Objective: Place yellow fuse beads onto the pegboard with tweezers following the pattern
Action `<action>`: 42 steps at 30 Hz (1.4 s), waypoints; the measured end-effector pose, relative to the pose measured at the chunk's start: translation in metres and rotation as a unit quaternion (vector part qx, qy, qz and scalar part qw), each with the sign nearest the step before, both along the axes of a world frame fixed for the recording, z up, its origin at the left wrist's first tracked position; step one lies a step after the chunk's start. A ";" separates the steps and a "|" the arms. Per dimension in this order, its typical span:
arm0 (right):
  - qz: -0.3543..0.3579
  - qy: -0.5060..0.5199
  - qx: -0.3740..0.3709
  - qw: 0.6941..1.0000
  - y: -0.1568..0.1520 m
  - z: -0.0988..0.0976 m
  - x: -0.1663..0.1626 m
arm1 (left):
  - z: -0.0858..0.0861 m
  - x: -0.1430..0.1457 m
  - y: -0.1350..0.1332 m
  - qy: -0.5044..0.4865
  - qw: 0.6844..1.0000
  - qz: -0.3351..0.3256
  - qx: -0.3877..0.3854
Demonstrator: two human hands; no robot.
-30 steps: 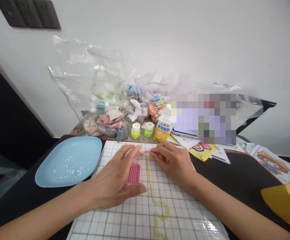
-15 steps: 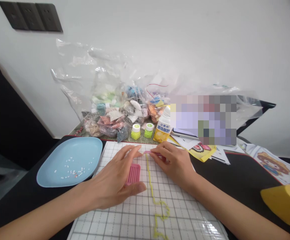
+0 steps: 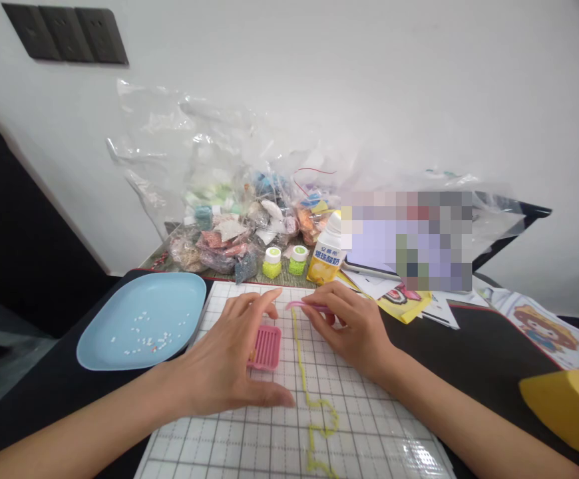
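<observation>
My left hand [image 3: 227,362] lies over a small pink ridged tray [image 3: 264,347] on the white gridded board [image 3: 369,432], fingers spread and stretched forward, thumb flat on the board. My right hand [image 3: 354,326] pinches pink tweezers [image 3: 305,306], whose tip points left toward my left fingertips. A thin line of yellow beads [image 3: 303,372] runs down the board from below the tweezers and bends into loops near the front.
A light blue plate [image 3: 180,296] with several small white beads sits at the left. Behind the board are bags of coloured beads [image 3: 229,233], two green-lidded jars [image 3: 284,261] and a yellow bottle [image 3: 326,256]. Papers and a yellow tape roll [image 3: 566,409] lie at the right.
My left hand has shifted slightly back and left, uncovering more of the pink tray. The right hand with the tweezers has barely moved.
</observation>
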State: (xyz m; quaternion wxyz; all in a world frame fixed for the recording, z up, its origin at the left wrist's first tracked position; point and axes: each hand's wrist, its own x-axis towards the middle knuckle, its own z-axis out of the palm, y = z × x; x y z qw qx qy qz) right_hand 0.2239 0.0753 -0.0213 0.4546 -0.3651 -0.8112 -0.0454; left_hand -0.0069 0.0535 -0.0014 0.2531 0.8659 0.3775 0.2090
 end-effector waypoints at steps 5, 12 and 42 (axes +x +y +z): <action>0.127 -0.020 -0.030 0.991 -0.011 0.007 -0.003 | -0.002 0.000 -0.004 -0.007 0.999 0.005 0.050; 0.140 -0.086 -0.060 0.985 -0.020 0.006 -0.011 | -0.004 0.001 -0.004 -0.029 0.998 0.011 0.047; 0.138 -0.080 -0.017 0.987 -0.020 0.003 -0.014 | -0.002 -0.001 -0.002 -0.042 0.999 -0.029 -0.003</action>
